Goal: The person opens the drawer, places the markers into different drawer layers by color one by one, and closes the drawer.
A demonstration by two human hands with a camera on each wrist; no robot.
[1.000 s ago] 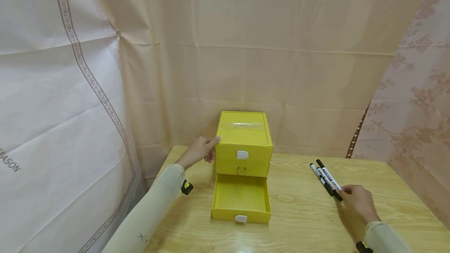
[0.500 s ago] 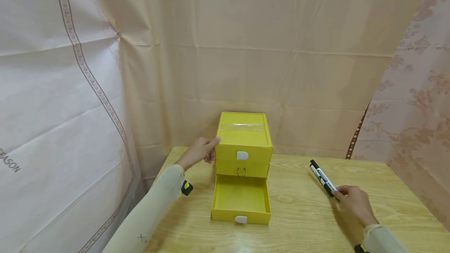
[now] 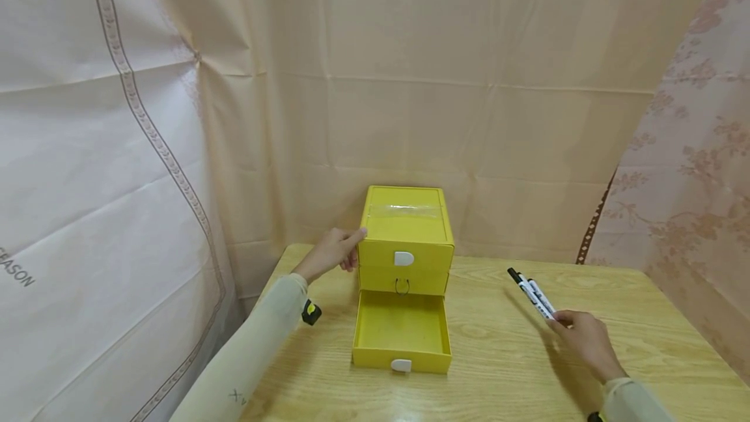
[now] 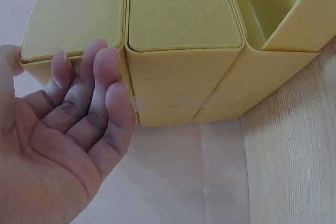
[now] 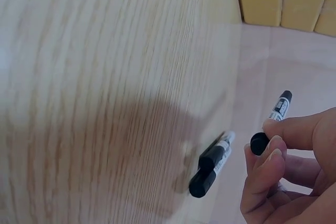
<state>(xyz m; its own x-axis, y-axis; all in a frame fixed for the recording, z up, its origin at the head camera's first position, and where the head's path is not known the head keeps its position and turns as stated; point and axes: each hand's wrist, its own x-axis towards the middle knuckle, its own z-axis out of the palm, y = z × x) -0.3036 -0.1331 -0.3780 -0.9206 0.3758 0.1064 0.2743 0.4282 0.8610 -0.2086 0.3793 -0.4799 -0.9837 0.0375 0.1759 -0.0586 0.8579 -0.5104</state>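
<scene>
My right hand (image 3: 586,337) pinches a black-and-white marker pen (image 5: 281,107) between thumb and fingertips, raised over the table and pointing away to the left. Two more marker pens (image 5: 214,163) lie side by side on the wood just beyond that hand. On the left, a yellow drawer cabinet (image 3: 404,230) stands on the table, its bottom drawer (image 3: 402,358) pulled out. My left hand (image 3: 331,253) rests at the cabinet's left side, thumb on the top edge near the front corner. In the left wrist view its fingers (image 4: 107,72) lie loosely bent beside the wall.
Clear tape (image 3: 404,210) crosses the cabinet's top. The upper drawers, with a white tab (image 3: 403,258) and a dark ring pull (image 3: 402,286), are pushed in. Cloth curtains (image 3: 469,116) hang behind the wooden table (image 3: 492,370) and along both sides.
The right hand has lifted one marker pen off the others and drawn it slightly left; its shadow now lies apart below. The left hand and the cabinet have stayed put.
</scene>
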